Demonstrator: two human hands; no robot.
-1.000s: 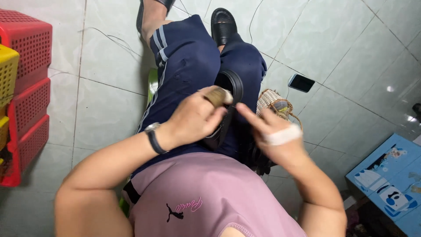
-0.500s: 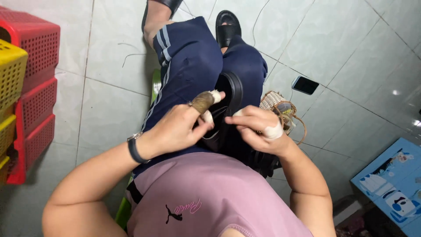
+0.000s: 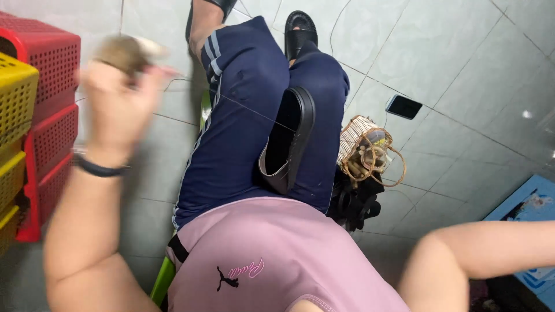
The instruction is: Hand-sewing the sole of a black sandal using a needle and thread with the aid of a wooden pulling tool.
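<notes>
A black shoe [image 3: 289,141] lies sole-up on the lap, between the thighs of the dark blue trousers [image 3: 243,115] — a thin thread [image 3: 254,112] runs taut from it up to the left hand [image 3: 118,95], blurred, raised out to the side, fingers pinched shut on the thread; the right hand is out of view — only the forearm shows, near a small wicker basket [image 3: 361,147] on the tiled floor [image 3: 462,69]

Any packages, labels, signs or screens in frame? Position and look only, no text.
Phone: flat on the floor tiles at upper right, small dark rectangle, screen off.
Box: at the right edge, blue, flat, with pictures printed on top, partly cut off by the frame.
Logo: on the pink shirt at bottom centre, dark animal figure beside pink script.
</notes>
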